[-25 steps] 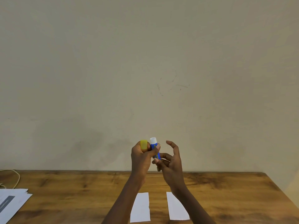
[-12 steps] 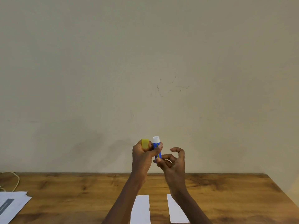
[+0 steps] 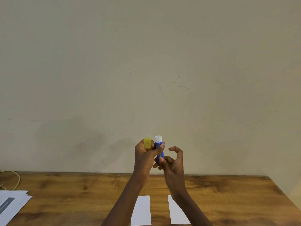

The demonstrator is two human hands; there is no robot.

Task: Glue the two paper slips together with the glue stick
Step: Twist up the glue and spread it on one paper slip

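Raised in front of the wall, my left hand (image 3: 145, 158) grips the blue glue stick (image 3: 158, 145) upright, its white glue tip bare at the top. The same hand also pins the yellow cap (image 3: 147, 143) between its fingers, just left of the stick. My right hand (image 3: 173, 165) pinches the lower end of the glue stick with thumb and fingers, index finger curled above. Two white paper slips lie side by side on the wooden table below: the left slip (image 3: 141, 210) and the right slip (image 3: 176, 212), partly covered by my right forearm.
The wooden table (image 3: 228, 198) runs along a plain beige wall. A stack of white printed sheets (image 3: 11, 204) lies at the left edge, with a pale cord (image 3: 16, 178) looping behind it. The table's right edge slants away at the far right.
My right index finger has curled down from an extended pose. Both hands and the glue stick sit slightly higher and a touch further right in the frame.
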